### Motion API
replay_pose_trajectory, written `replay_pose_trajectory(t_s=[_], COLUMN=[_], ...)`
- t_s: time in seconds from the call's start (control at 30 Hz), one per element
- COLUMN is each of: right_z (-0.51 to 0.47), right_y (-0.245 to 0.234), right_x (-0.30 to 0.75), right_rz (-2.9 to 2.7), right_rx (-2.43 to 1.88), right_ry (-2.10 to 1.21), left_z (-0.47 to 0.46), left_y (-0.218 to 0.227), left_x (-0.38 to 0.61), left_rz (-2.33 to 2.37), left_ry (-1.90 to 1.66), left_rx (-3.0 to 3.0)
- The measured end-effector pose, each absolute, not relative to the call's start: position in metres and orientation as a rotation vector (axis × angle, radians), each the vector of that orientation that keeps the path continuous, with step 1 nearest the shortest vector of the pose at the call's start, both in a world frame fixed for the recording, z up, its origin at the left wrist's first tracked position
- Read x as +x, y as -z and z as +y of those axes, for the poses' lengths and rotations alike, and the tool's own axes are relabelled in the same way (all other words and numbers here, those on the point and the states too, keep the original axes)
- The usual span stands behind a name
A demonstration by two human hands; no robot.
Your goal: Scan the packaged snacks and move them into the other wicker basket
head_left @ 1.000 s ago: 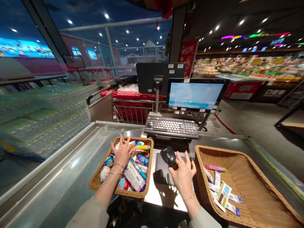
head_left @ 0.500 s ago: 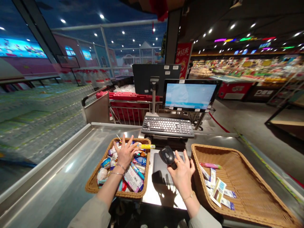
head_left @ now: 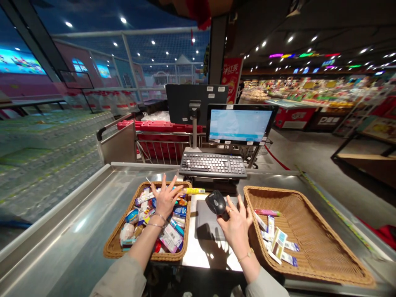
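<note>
My left hand (head_left: pixel 166 200) is over the left wicker basket (head_left: pixel 108 249), which is full of small packaged goods. Between its thumb and a finger it pinches a slim yellow stick-shaped packet (head_left: pixel 195 191) pointing right, other fingers spread. A black handheld barcode scanner (head_left: pixel 215 202) is gripped by my right hand (head_left: pixel 236 222), with several fingers lifted off the handle. The scanner's head is close to the right end of the yellow packet, apart from it. To the right, another wicker basket (head_left: pixel 324 231) holds a pink stick packet (head_left: pixel 267 212) and several small sachets (head_left: pixel 279 243).
A keyboard (head_left: pixel 213 165) stands behind the hands, with a lit screen (head_left: pixel 239 125) and a dark monitor back (head_left: pixel 185 95) above it. Between the baskets a grey pad (head_left: pixel 201 231) lies on the metal counter (head_left: pixel 74 231). Shopping carts are parked beyond.
The view has turned slightly right, so the counter and baskets sit further left in it. My left hand and the yellow packet have shifted a little right, nearer the scanner. Both grips stay the same.
</note>
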State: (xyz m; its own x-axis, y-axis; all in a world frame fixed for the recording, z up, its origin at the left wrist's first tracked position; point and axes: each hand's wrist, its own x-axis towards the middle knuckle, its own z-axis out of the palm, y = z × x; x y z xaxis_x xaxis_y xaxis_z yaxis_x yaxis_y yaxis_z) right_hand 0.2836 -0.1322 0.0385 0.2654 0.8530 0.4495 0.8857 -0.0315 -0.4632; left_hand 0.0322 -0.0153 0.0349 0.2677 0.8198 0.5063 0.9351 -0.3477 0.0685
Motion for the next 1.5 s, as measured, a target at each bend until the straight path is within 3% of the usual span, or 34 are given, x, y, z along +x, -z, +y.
replay_pose_trajectory(t_s=[1.5], right_z=[-0.148], right_y=[-0.046], right_x=[0.287], right_rz=[-1.561], right_rx=[-1.873], right_ry=[-0.02], left_z=[-0.012], left_y=[-0.03], left_x=[0.05], left_rz=[-1.509], left_ry=[0.836], left_rx=[-2.305])
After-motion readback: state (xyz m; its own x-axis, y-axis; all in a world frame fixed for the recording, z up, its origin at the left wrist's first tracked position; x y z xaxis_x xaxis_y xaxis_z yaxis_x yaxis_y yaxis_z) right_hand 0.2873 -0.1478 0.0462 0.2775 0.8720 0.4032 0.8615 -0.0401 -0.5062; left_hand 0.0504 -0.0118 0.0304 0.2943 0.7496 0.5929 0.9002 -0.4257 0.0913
